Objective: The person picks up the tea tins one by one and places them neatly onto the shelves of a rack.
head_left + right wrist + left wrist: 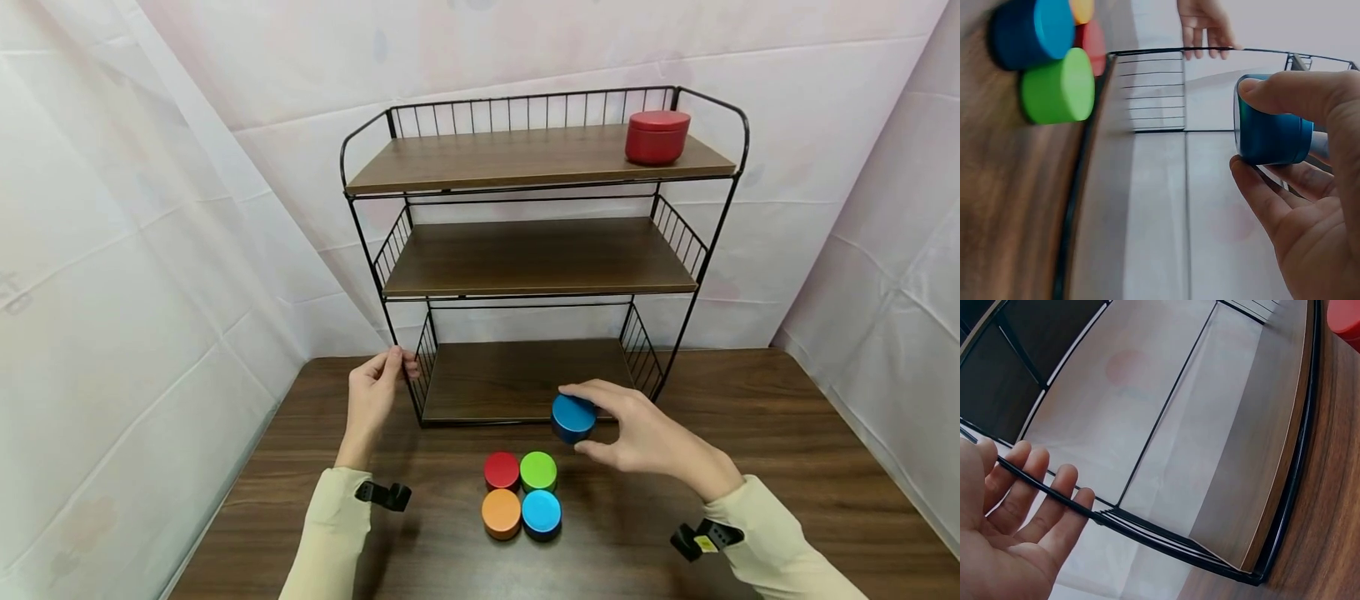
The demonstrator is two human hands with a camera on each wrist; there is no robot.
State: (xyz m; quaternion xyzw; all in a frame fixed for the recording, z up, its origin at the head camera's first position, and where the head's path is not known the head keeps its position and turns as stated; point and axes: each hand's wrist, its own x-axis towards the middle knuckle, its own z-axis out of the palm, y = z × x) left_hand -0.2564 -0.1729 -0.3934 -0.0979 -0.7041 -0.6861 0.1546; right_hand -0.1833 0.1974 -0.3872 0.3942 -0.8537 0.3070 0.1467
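Observation:
My right hand [592, 425] pinches a dark blue round tin [573, 417] between thumb and fingers, just above the table in front of the bottom shelf [517, 379] of a black wire rack [510, 158]. The right wrist view shows the dark blue tin [1269, 122] held on its side by my right hand [1285, 187]. My left hand [393, 367] holds the rack's left front post. In the left wrist view the left hand's fingers [1035, 487] lie against the thin black wire [1122, 519]. A red tin [657, 137] stands at the right of the top shelf.
Four small tins sit in a square on the wooden table [787, 450] near me: red [502, 471], green [538, 471], orange [501, 512] and light blue [542, 512]. The rack's middle shelf [540, 254] holds nothing. White sheeting hangs on all sides.

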